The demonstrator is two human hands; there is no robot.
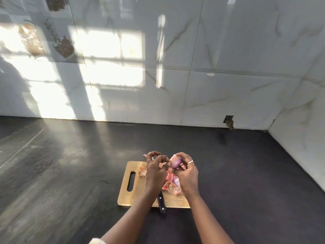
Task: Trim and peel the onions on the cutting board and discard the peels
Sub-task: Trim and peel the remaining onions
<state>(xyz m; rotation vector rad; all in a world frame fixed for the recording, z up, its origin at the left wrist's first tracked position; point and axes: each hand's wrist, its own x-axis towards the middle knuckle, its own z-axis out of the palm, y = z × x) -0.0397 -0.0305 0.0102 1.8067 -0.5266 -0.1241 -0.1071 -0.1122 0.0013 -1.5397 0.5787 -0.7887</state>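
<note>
cutting board [139,194]: peels [171,182], knife [161,202] | right hand [187,175] raised, fingers curled around onion [175,162] | left hand [155,170] pinches a peel strip [163,165]

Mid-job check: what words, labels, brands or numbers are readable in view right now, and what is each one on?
No readable text anywhere.
Small sticker on the wall tile: too small to read.
Knife handle: no brand visible.
Cutting board: no print.
Onion in the right hand, peel in the left hand: no label.
</note>
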